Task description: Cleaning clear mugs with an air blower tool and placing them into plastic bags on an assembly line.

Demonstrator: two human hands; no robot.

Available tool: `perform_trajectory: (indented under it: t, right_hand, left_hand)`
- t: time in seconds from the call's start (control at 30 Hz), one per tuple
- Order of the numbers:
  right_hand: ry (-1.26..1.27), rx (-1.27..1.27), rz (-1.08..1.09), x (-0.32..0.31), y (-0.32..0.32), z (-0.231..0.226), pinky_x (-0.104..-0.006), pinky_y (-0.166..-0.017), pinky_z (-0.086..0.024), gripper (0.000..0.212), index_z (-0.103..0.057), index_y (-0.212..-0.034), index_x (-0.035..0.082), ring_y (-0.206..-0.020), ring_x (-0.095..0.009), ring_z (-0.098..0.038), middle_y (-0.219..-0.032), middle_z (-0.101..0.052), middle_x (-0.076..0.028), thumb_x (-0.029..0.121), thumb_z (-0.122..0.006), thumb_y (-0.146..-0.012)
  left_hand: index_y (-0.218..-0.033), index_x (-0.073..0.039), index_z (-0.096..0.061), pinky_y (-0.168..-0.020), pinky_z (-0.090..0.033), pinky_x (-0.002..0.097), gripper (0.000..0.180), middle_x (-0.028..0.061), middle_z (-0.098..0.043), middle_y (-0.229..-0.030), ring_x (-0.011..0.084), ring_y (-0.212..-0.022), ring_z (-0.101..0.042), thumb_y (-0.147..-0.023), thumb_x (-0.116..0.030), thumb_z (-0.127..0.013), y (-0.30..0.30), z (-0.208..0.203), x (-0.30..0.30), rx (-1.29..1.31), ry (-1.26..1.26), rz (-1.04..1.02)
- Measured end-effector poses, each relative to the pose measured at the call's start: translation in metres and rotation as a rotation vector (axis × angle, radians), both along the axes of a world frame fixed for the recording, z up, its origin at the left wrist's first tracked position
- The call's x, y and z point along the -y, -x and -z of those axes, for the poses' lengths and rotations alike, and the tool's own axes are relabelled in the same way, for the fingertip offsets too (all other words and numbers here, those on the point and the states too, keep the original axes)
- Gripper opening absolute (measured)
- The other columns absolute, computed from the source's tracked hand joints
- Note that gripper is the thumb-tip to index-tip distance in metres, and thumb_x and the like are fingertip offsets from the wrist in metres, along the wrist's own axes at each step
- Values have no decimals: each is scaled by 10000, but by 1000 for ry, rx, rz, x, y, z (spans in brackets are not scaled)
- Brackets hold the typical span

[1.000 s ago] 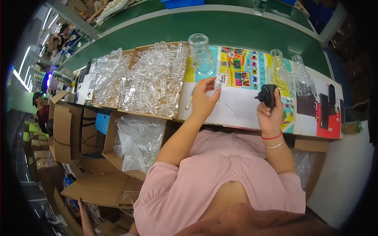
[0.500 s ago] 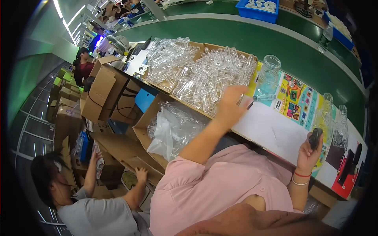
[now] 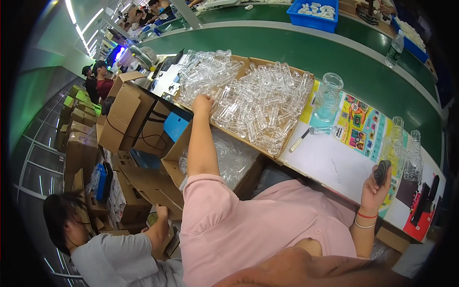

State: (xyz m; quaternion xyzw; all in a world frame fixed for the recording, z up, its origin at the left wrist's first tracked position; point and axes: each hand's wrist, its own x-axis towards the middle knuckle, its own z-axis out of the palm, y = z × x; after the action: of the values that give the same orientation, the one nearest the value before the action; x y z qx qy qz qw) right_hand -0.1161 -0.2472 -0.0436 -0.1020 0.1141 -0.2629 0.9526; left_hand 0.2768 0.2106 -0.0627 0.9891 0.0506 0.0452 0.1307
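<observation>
At the front edge of the left cardboard tray (image 3: 184,98) of clear tubes is my left hand (image 3: 203,103), its fingers curled. Whatever lies in its grip is hidden from me. Beside it, a second tray (image 3: 287,148) holds a heap of small clear tubes (image 3: 258,103). My right hand (image 3: 375,189) grips a dark, rounded handheld object (image 3: 382,172) over the right part of the table. A slim tool with a pale handle (image 3: 300,140) lies on the white surface, near a single clear tube (image 3: 323,129).
Larger clear glass vessels stand upright: one jar-like piece (image 3: 329,95) behind the lone tube, others (image 3: 413,155) at the right. Below the trays is an open carton (image 3: 174,165) with clear plastic. A co-worker in a grey shirt (image 3: 119,253) handles boxes at lower left.
My left hand has swung left, from beside the white surface to the left tray. The pale-handled tool now shows on the table. My right hand stays nearly still. The co-worker's arms have lowered.
</observation>
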Motion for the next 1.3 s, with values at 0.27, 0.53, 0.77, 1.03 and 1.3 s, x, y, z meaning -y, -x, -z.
perform_trajectory:
  t: [0.27,0.53,0.77,1.03,1.3]
  right_hand:
    - [-8,-74,17,-6,1,-7,-148,-290,-261,226,-451,-927,-4,-389,-67,-325,-753,-493,-135,221,-440,-921]
    - [-31,-85,15,-4,8,-7,-148,-288,-265,252,-468,-916,-25,-386,-66,-337,-740,-509,-139,227,-462,-911]
    - [-15,-70,29,5,16,0,-143,-301,-272,265,-486,-936,-30,-391,-68,-345,-771,-553,-172,233,-471,-905]
    - [-18,-34,25,5,18,-6,-143,-315,-281,267,-488,-939,-28,-393,-67,-354,-770,-550,-170,237,-469,-904]
    - [34,-110,101,-9,17,-39,-136,-304,-292,234,-552,-938,48,-360,-61,-369,-759,-581,-103,271,-509,-882]
  left_hand:
    - [-848,-80,-671,-723,-486,381,239,136,-645,-857,296,-819,-615,-696,-264,-669,-10,16,-6,95,53,39]
    - [-939,-70,-629,-754,-474,382,287,155,-634,-895,320,-857,-602,-717,-252,-642,-19,25,-30,-88,-13,50]
    - [-961,-37,-602,-716,-468,393,250,173,-630,-846,343,-822,-599,-780,-207,-575,24,1,-5,281,-22,83]
    - [-980,14,-588,-648,-504,275,211,93,-622,-789,165,-690,-624,-852,-151,-556,126,-77,78,333,998,222]
    - [-1073,47,-523,-710,-522,278,290,118,-600,-909,196,-797,-625,-799,-22,-588,235,-83,194,-490,1622,651]
